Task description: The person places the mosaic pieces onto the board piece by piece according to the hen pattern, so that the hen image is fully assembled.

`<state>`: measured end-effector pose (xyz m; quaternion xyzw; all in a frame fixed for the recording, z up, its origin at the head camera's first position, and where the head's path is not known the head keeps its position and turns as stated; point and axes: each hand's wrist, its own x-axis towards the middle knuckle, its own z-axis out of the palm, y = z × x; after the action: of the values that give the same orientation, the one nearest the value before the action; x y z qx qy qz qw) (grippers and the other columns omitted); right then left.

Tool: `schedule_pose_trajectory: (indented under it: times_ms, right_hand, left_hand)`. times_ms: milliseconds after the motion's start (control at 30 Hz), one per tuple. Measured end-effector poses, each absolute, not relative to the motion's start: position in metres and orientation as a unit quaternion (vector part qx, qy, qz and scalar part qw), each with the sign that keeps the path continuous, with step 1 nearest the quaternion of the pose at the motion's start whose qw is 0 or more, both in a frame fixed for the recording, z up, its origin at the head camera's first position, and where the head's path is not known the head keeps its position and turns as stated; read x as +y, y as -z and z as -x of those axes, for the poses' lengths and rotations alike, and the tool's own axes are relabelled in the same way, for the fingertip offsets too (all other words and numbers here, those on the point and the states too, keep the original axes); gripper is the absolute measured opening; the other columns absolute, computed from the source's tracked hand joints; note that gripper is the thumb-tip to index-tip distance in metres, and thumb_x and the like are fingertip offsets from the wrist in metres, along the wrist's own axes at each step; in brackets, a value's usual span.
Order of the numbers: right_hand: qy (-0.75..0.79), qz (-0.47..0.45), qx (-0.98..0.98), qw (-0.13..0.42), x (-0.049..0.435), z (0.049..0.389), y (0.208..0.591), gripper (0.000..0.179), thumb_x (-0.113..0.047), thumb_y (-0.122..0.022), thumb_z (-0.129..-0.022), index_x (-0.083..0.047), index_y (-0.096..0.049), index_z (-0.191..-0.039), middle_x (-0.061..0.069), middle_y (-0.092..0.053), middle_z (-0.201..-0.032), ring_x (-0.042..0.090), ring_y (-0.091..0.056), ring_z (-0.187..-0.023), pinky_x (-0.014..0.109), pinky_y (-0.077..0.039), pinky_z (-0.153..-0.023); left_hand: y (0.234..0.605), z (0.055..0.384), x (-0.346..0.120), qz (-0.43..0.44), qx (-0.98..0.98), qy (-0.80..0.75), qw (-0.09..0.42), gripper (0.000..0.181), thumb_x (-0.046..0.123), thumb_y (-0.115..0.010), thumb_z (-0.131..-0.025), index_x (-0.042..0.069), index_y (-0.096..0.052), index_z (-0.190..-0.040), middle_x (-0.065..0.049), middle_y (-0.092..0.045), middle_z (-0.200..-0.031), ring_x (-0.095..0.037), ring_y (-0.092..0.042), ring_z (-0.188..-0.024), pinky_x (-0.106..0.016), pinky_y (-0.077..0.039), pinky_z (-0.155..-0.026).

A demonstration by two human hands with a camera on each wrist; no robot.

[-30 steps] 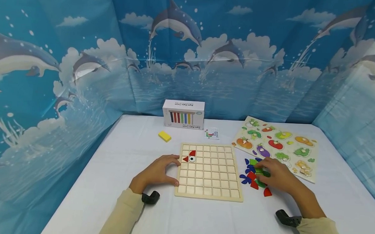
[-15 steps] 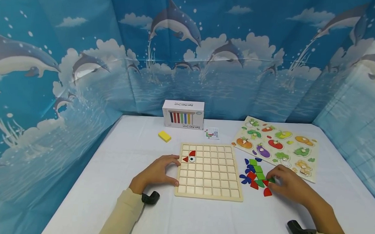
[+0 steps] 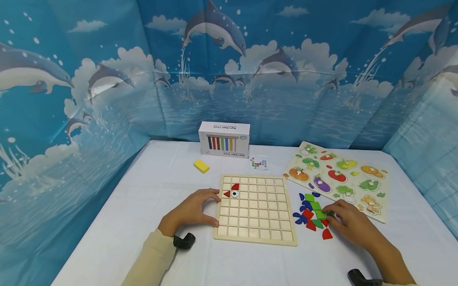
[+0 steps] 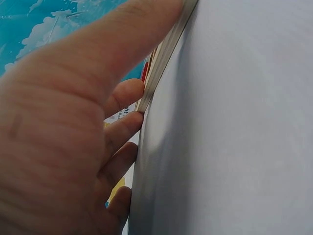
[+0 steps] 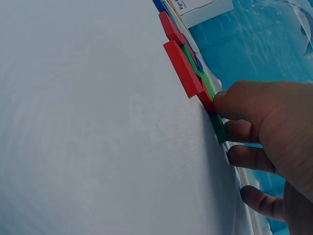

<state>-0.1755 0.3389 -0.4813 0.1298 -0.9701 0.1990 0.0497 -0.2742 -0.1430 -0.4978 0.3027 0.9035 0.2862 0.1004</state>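
Note:
My left hand (image 3: 193,208) rests against the left edge of the wooden grid board (image 3: 263,241), thumb and fingertips touching the rim. On the board are a red quarter-round piece (image 3: 235,187), a red triangle (image 3: 226,194) and a white eye piece (image 3: 235,194). To the right lies a loose cluster of flat blue, green and red puzzle pieces. My right hand (image 3: 350,223) is at its right side, thumb and index finger pinching a dark green puzzle piece (image 5: 218,128), mostly hidden in the head view. Beside it lie light green squares (image 3: 315,205) and a red quarter-round piece (image 3: 327,234).
A vegetable peg puzzle (image 3: 338,177) lies behind the right hand. At the back stand a white box (image 3: 224,140) and a small pattern card (image 3: 258,162). A yellow block (image 3: 201,166) sits left of the box. Dolphin-print curtains (image 3: 253,105) enclose the white table.
The right hand has drawn back rightward from over the pieces, uncovering the light green squares, then shifted slightly up and left. The dark green piece has moved with it. The left hand stays put.

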Motion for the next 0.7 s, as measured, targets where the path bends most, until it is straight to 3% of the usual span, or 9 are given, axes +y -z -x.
schedule_pose_trajectory:
  times_ms: [133, 400, 700]
  right_hand:
    - [-0.207, -0.115, -0.971, 0.04, 0.339, 0.1765, 0.4819, 0.023, -0.011, -0.079, -0.087, -0.014, -0.071, -0.108, 0.0, -0.061, -0.101, 0.022, -0.057, -0.092, 0.049, -0.056, -0.08]
    - [-0.227, -0.085, -0.969, 0.04, 0.3401, 0.1804, 0.4848, 0.018, -0.013, -0.077, -0.09, -0.009, -0.07, -0.106, 0.003, -0.064, -0.1, 0.026, -0.06, -0.092, 0.054, -0.056, -0.083]
    - [-0.232, -0.067, -0.97, 0.029, 0.3401, 0.1827, 0.4851, 0.026, -0.017, -0.079, -0.087, -0.006, -0.069, -0.109, 0.006, -0.064, -0.101, 0.026, -0.059, -0.091, 0.055, -0.055, -0.084]
  left_hand:
    - [0.4991, 0.2751, -0.1437, -0.301, 0.904, -0.287, 0.101, 0.071, 0.058, -0.089, -0.068, 0.027, -0.062, -0.127, 0.009, -0.045, -0.153, -0.019, -0.032, -0.145, -0.043, -0.027, -0.118]
    - [0.4986, 0.2753, -0.1436, -0.303, 0.904, -0.285, 0.101, 0.072, 0.059, -0.088, -0.068, 0.027, -0.062, -0.127, 0.009, -0.045, -0.153, -0.018, -0.032, -0.146, -0.042, -0.027, -0.119]
    - [0.4961, 0.2726, -0.1428, -0.31, 0.898, -0.297, 0.097, 0.07, 0.055, -0.09, -0.069, 0.025, -0.062, -0.125, 0.003, -0.046, -0.153, -0.024, -0.034, -0.145, -0.048, -0.029, -0.117]
